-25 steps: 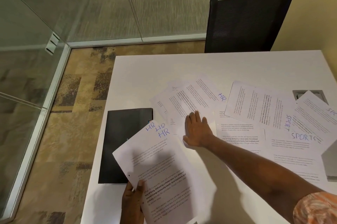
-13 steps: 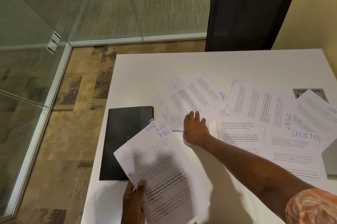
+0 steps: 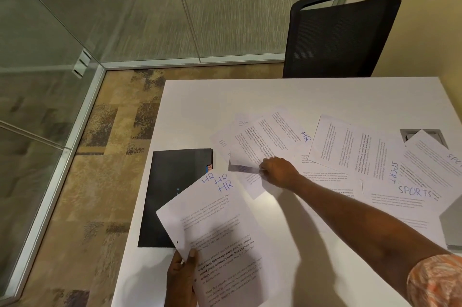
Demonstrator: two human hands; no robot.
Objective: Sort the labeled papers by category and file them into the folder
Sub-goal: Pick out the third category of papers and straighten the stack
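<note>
My left hand (image 3: 181, 279) grips the lower corner of a fanned stack of HR sheets (image 3: 220, 226), held above the table's near left part. Under that stack's far edge lies a black folder (image 3: 170, 194), flat and closed. My right hand (image 3: 276, 171) reaches across and pinches the near edge of another HR-labeled paper (image 3: 270, 141), whose corner is lifted off the table. To the right, sheets marked SPORT (image 3: 350, 149) and SPORTS (image 3: 410, 194) lie spread and overlapping on the white table (image 3: 275, 96).
A black mesh chair (image 3: 340, 34) stands at the table's far side. Glass walls run along the left and the back, and patterned carpet lies below. A grey cable hatch (image 3: 407, 135) is partly covered by papers at right. A grey object (image 3: 452, 226) sits at the right edge.
My right hand went from lying flat on the papers to curling and pinching the edge of the HR sheet, lifting its corner. The stack in my left hand stayed put.
</note>
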